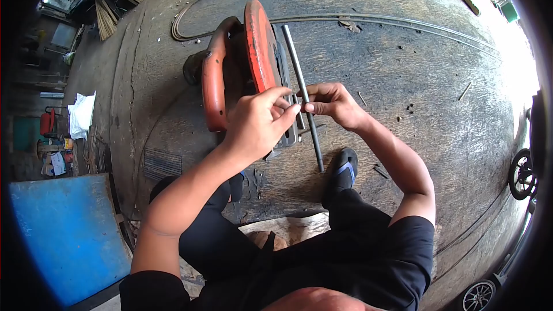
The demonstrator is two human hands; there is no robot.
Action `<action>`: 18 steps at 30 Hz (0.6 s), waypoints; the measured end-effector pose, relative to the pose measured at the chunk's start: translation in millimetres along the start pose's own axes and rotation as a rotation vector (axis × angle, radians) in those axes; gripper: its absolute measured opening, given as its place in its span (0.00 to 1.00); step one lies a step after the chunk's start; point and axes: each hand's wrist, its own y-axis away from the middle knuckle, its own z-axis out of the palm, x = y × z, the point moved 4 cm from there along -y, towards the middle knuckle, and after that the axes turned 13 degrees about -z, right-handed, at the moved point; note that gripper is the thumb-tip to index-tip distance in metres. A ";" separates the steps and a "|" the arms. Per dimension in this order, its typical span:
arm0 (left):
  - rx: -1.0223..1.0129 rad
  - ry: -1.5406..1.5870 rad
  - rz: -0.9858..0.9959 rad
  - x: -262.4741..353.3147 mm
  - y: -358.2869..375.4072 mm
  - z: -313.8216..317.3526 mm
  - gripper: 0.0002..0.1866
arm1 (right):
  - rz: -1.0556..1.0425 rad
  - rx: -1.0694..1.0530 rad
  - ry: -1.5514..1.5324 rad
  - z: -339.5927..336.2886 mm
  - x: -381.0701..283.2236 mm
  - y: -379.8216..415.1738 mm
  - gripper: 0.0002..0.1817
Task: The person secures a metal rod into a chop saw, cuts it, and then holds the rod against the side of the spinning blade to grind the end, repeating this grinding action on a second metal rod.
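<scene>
Both hands met at frame centre: my left hand (257,122) hovered loosely curled, my right hand (330,102) pinched the steel rod (302,89) against the red chop saw (253,57) beyond. I judged positioning underway; clamping seemed next.

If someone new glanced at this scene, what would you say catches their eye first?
The red-orange cut-off saw on the ground at upper centre stands out most. Right before it, the left hand and the right hand meet at a dark metal rod that lies beside the saw and runs down toward a shoe. A bright blue board fills the lower left.
</scene>
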 end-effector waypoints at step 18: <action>-0.194 0.095 -0.266 -14.4 -14.4 15.3 0.11 | -0.030 0.234 -0.194 -5.7 2.2 -13.3 0.13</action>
